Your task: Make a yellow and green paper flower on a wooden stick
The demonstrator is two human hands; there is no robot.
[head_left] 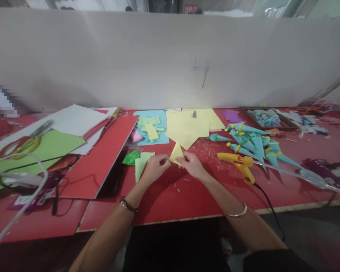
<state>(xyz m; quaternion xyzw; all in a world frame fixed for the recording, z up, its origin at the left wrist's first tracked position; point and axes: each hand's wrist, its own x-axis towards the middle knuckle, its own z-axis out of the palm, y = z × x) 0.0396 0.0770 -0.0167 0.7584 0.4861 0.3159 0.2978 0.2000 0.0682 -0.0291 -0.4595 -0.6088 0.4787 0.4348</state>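
Note:
A folded piece of yellow paper, pointed at the top, is held up over the red table. My right hand grips its lower right side with the fingers closed. Close to its lower left edge is my left hand, thumb and fingers pinched together; whether paper is between them I cannot make out. Green paper lies just left of that hand, beside a bright green packet. Behind the hands, yellow sheets are spread on the table.
A yellow glue gun with a black cord lies at right, before a pile of blue paper cones. Scissors, a red board and coloured sheets cover the left. A tray stands back right, below a white partition.

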